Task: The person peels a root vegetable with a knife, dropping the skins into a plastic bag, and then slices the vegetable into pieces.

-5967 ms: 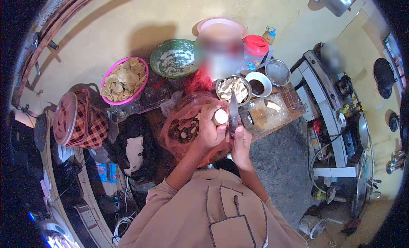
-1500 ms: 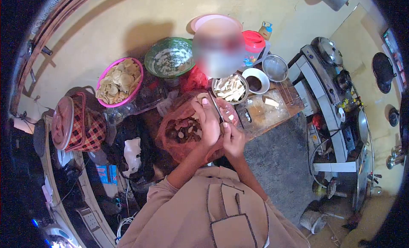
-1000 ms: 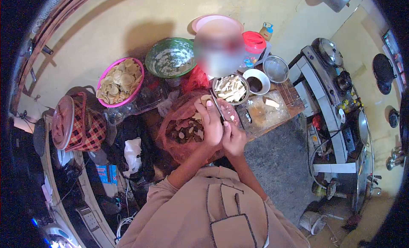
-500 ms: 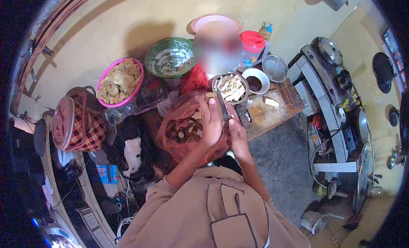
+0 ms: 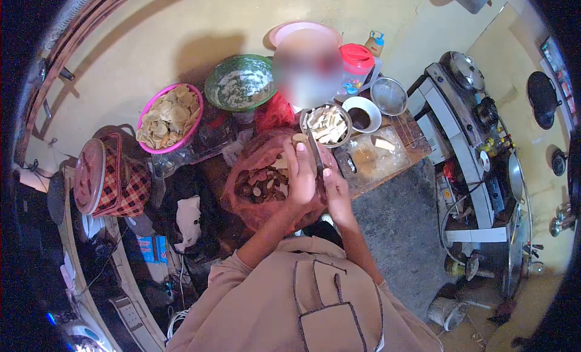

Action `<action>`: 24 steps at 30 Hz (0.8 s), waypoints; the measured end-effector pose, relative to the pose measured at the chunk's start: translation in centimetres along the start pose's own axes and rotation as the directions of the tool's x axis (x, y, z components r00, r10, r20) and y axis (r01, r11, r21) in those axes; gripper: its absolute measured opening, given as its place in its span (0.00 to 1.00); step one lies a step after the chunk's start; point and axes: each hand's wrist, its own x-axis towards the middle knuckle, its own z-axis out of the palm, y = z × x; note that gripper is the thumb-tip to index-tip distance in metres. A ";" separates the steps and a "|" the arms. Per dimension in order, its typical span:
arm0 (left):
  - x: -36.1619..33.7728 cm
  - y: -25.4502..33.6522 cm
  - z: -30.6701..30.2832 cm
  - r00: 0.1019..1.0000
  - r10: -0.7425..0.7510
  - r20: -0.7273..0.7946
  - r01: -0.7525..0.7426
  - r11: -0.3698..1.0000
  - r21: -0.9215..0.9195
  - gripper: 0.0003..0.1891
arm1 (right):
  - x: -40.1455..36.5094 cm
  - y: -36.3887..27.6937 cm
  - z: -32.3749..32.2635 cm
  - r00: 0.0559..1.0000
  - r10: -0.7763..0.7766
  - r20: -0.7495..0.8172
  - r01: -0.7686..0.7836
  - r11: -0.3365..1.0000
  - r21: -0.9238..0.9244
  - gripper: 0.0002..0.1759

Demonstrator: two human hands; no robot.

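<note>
I judged the vegetable [image 5: 299, 138] firm, light and slippery. Left hand [image 5: 301, 177] clasped its sides; right hand [image 5: 336, 193] gripped the knife [image 5: 315, 151].

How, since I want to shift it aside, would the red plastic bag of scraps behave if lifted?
Probably floppy: the red plastic bag is thin, crumpled film, sagging open. Likely light, holding loose scraps, which could spill from the wide mouth. The left hand with a pale piece and right hand with a knife hang over it.
</note>
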 end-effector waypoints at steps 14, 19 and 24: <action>0.1 -0.5 -0.2 0.998 0.042 0.039 -0.050 0.973 0.225 0.15 | -0.1 0.2 0.8 0.956 -0.273 -0.108 0.113 0.683 -0.722 0.19; 0.7 -1.3 -1.2 0.996 0.076 0.036 -0.083 0.954 0.289 0.15 | 0.5 1.2 0.1 1.000 -0.025 -0.015 0.021 0.980 -0.198 0.18; 0.7 -1.9 -1.4 0.994 0.009 0.109 -0.034 0.973 0.230 0.16 | 0.8 0.0 0.3 0.996 -0.088 -0.013 0.089 0.994 0.066 0.20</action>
